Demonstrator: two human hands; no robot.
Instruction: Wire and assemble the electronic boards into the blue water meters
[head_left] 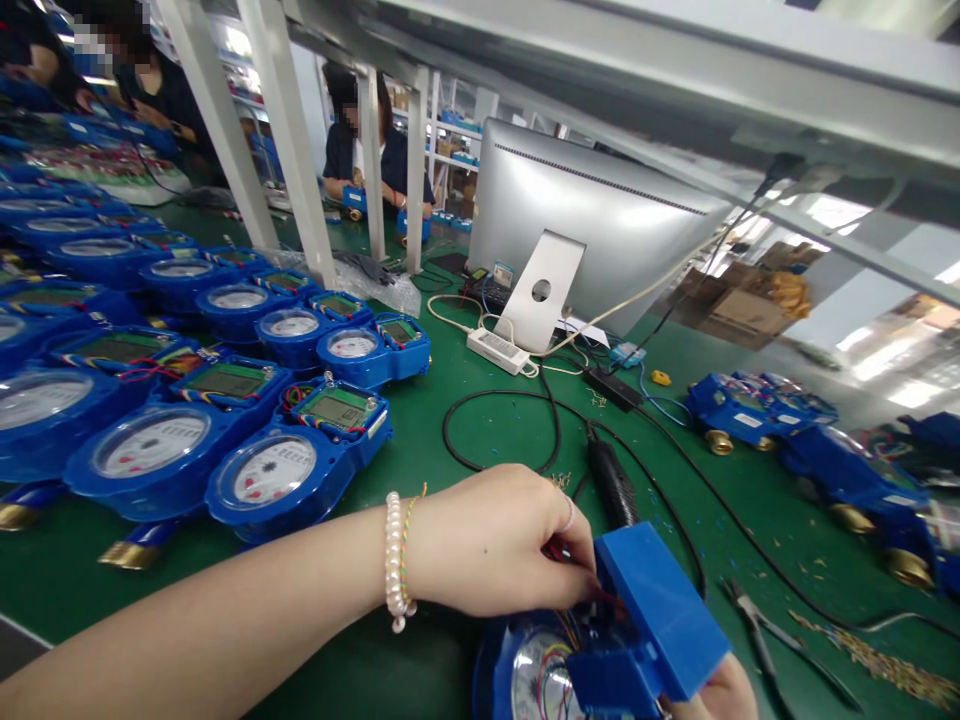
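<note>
One open blue meter (pixel 547 670) sits at the near edge of the green tabletop (pixel 420 440), its lid (pixel 660 610) swung up to the right and red wires (pixel 581 590) showing at the hinge; the left hand (pixel 487 545) lies over the housing, pinched narrow on those wires. Only a sliver of the right hand (pixel 720 690) shows beneath the lid, so its grip I cannot tell. A light pinch seems best, with the lid kept propped and the wires clear of the hinge — black tool (pixel 613 485) and pliers (pixel 757 625) lie just beyond
</note>
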